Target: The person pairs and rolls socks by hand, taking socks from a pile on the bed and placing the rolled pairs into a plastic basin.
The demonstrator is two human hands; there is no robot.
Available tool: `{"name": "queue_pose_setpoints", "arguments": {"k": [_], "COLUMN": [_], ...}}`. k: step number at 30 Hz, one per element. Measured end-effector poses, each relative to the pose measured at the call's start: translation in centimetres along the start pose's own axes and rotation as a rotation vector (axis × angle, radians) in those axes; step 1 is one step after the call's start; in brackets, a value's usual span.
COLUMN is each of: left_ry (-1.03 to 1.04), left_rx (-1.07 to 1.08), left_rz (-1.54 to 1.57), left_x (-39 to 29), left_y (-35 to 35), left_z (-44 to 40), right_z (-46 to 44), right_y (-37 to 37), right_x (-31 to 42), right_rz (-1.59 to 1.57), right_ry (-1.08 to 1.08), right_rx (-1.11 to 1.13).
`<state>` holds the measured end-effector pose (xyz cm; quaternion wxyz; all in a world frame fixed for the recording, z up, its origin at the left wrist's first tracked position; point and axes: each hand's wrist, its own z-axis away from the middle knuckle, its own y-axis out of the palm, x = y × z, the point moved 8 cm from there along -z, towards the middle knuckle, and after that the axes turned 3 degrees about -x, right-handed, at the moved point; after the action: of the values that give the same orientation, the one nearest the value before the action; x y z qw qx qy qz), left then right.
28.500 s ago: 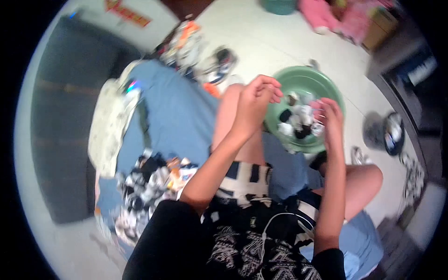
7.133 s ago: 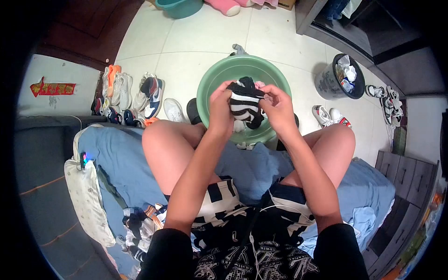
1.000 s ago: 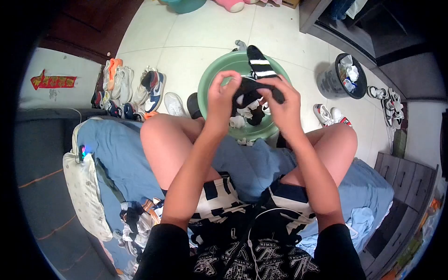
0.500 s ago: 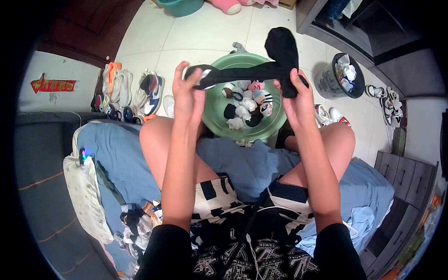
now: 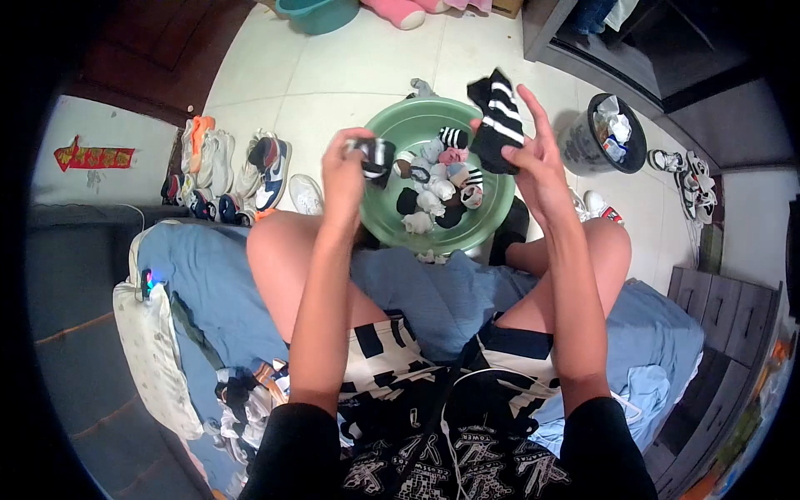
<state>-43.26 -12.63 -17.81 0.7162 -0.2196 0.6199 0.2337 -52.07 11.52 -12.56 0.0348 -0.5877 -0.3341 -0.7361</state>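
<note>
My left hand (image 5: pixel 342 171) is closed around a bunched black sock with white stripes (image 5: pixel 379 157), over the left rim of the green basin (image 5: pixel 385 218). Over the basin's right rim, my right hand (image 5: pixel 542 171) pinches another black sock with white stripes (image 5: pixel 502 117) between thumb and fingers, its index finger stretched out. That sock stands up from the grip, and a gap shows between the two. Below them, several rolled or balled socks (image 5: pixel 433 202) lie in the basin, white, black, pink and striped.
Shoes (image 5: pixel 271 171) line the wall at left, and more shoes (image 5: pixel 692 187) sit at right. A dark bin (image 5: pixel 637 150) with rubbish stands right of the basin. Loose clothes (image 5: pixel 246 408) lie on the blue-covered bed (image 5: pixel 225 283). A teal tub (image 5: pixel 321 18) is at the back.
The black fabric stretched between my hands is now two separate pieces, one per hand, with white stripes showing. A striped black-and-white roll now shows at the back of the basin's pile.
</note>
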Motion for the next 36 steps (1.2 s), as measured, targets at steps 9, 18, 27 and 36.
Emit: {"name": "queue_pose_setpoints", "arguments": {"k": [9, 18, 27, 36], "left_ry": [-0.199, -0.028, -0.118, -0.097], "left_rx": [0.488, 0.409, 0.118, 0.142], "left_rz": [0.284, -0.004, 0.26, 0.234], "left_x": [1.1, 0.3, -0.8, -1.0], "left_y": [7.5, 6.1, 1.9, 2.6], "left_z": [3.0, 2.6, 1.0, 1.4], "right_z": [0.5, -0.6, 0.0, -1.2], "right_y": [2.9, 0.2, 1.2, -0.2], "right_x": [-3.2, -6.1, -4.3, -6.0], "right_rz": [-0.091, 0.294, 0.218, 0.128], "right_ry": [0.164, 0.2, 0.318, 0.137], "right_rx": [0.144, -0.05, 0.133, -0.15]}}
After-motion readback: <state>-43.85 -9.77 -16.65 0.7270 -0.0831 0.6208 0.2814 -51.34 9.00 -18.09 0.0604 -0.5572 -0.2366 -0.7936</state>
